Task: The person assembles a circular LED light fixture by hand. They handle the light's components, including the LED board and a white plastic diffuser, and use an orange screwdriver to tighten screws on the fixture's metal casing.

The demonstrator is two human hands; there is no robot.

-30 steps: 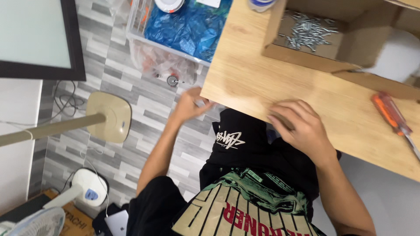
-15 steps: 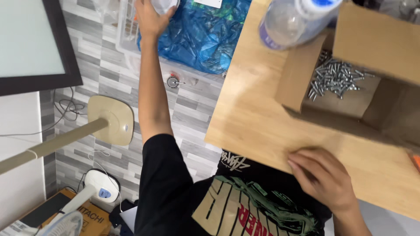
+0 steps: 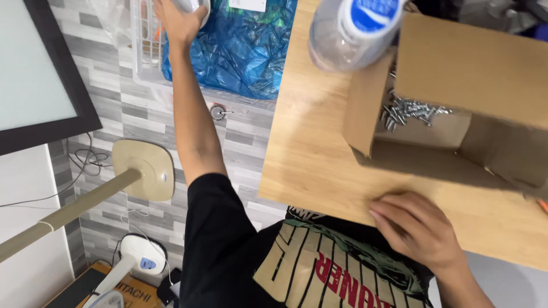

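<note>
Two hands are far apart. The left hand [image 3: 178,21] is stretched out on a straight arm to the far left, over a white basket [image 3: 144,51] holding a crumpled blue plastic bag [image 3: 240,48] on the tiled floor; its fingers curl around a pale object [image 3: 193,5] cut off by the top edge, too little of it showing to tell what it is. The right hand [image 3: 419,231] lies palm down at the near edge of the wooden desk [image 3: 311,154], fingers relaxed and slightly spread, gripping nothing. Just beyond it stands an open cardboard box [image 3: 456,74] with loose silver screws [image 3: 414,111] inside. A clear plastic bottle [image 3: 351,31] stands at the box's far left corner.
</note>
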